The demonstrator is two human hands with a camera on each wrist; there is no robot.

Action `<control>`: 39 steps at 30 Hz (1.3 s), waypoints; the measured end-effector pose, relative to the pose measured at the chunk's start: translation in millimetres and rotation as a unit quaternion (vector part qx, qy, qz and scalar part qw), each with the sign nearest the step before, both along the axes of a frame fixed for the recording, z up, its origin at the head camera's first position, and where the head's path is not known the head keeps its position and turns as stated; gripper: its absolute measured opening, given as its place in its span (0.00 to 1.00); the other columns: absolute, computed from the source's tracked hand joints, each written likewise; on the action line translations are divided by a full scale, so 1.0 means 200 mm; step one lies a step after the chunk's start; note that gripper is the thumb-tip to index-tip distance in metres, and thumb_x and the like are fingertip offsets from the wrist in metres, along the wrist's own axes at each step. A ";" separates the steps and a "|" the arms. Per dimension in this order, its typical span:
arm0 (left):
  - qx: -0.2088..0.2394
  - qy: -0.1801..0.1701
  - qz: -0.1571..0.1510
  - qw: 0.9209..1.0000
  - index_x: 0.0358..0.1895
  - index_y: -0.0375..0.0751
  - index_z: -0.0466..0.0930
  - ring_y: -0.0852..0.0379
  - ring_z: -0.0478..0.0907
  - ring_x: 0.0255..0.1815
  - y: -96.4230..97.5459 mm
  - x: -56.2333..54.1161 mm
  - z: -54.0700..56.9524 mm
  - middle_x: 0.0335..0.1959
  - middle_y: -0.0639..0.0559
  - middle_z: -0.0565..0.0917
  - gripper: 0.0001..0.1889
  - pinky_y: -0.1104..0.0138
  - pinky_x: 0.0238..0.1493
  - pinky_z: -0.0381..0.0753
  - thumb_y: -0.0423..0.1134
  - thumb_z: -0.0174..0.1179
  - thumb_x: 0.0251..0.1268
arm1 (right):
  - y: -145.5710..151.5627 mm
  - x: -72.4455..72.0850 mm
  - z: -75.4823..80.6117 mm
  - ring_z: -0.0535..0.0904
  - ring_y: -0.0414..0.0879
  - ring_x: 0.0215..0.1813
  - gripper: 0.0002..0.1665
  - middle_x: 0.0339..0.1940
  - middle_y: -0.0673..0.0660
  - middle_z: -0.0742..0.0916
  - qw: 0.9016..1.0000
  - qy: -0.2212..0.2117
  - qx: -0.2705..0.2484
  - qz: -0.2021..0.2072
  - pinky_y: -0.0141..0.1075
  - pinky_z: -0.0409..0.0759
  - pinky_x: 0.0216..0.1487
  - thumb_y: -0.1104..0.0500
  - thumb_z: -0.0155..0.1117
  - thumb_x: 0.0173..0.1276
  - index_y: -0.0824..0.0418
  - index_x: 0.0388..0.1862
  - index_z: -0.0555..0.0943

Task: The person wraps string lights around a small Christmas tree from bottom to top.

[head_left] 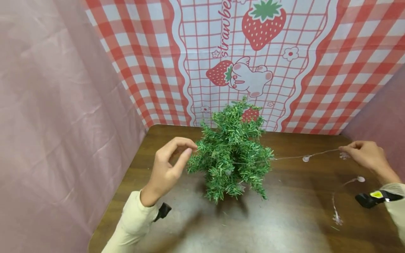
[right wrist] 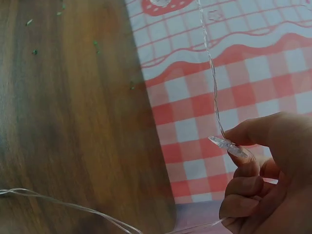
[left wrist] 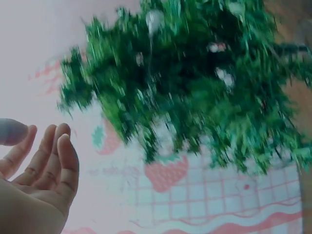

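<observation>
A small green artificial Christmas tree (head_left: 234, 151) stands on the wooden table. A clear string of lights (head_left: 289, 158) crosses its branches and stretches right to my right hand (head_left: 368, 154), whose thumb and index finger pinch it beside a clear snowflake-shaped piece (right wrist: 228, 145). The rest of the string dangles below that hand, with a round bulb (head_left: 360, 179) and another snowflake (head_left: 337, 219) at its lower end. At the tree's left edge is my left hand (head_left: 164, 168), its fingers loosely bent and nothing between them. The left wrist view shows the tree blurred, with pale bulbs (left wrist: 154, 20) among its branches.
The wooden table (head_left: 269, 225) extends around the tree, with small green bits (right wrist: 35, 51) fallen on it. Behind hangs a red-and-white checked cloth (head_left: 152, 70) with strawberries. Pink curtains (head_left: 63, 123) close off the left and right sides.
</observation>
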State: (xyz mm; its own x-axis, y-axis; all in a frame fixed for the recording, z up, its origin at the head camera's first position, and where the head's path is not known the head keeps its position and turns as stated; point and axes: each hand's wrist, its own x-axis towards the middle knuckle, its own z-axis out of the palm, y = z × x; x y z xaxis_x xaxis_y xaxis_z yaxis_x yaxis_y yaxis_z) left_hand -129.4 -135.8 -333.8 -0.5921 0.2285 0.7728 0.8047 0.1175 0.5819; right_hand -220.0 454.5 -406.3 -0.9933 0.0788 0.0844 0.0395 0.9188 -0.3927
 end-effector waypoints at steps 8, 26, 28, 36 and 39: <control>0.018 -0.149 -0.006 0.989 0.52 0.31 0.75 0.50 0.80 0.46 -0.08 -0.22 -0.06 0.47 0.41 0.81 0.09 0.64 0.45 0.82 0.27 0.53 0.74 | -0.04 -0.09 -0.02 0.79 0.47 0.27 0.20 0.21 0.55 0.86 0.998 0.012 0.005 0.056 0.49 0.73 0.32 0.51 0.62 0.70 0.65 0.28 0.86; -0.026 -0.258 0.034 0.965 0.56 0.25 0.73 0.56 0.75 0.45 -0.16 -0.54 -0.18 0.51 0.34 0.78 0.13 0.69 0.44 0.80 0.32 0.51 0.77 | -0.40 -0.33 0.13 0.75 0.45 0.23 0.18 0.18 0.53 0.85 0.992 0.046 0.013 0.119 0.44 0.70 0.29 0.53 0.58 0.72 0.66 0.30 0.81; -0.035 -0.278 0.033 0.959 0.57 0.27 0.72 0.55 0.76 0.47 -0.17 -0.58 -0.18 0.53 0.34 0.77 0.14 0.65 0.46 0.82 0.35 0.50 0.78 | -0.45 -0.36 0.18 0.74 0.45 0.24 0.19 0.20 0.54 0.85 0.991 0.039 0.002 0.130 0.42 0.70 0.28 0.52 0.58 0.73 0.67 0.32 0.83; -0.035 -0.382 -0.008 0.924 0.65 0.28 0.66 0.38 0.73 0.62 -0.17 -0.72 -0.14 0.64 0.31 0.71 0.24 0.42 0.62 0.74 0.46 0.42 0.83 | -0.66 -0.43 0.36 0.70 0.43 0.16 0.23 0.15 0.53 0.78 0.986 -0.025 -0.097 0.135 0.37 0.70 0.15 0.51 0.55 0.77 0.73 0.44 0.81; -0.012 -0.421 -0.034 0.907 0.68 0.28 0.63 0.35 0.69 0.67 -0.17 -0.77 -0.13 0.68 0.31 0.68 0.28 0.44 0.65 0.72 0.50 0.37 0.83 | -0.73 -0.47 0.42 0.67 0.41 0.16 0.25 0.16 0.54 0.78 0.980 -0.049 -0.125 0.148 0.37 0.69 0.16 0.50 0.52 0.79 0.74 0.49 0.80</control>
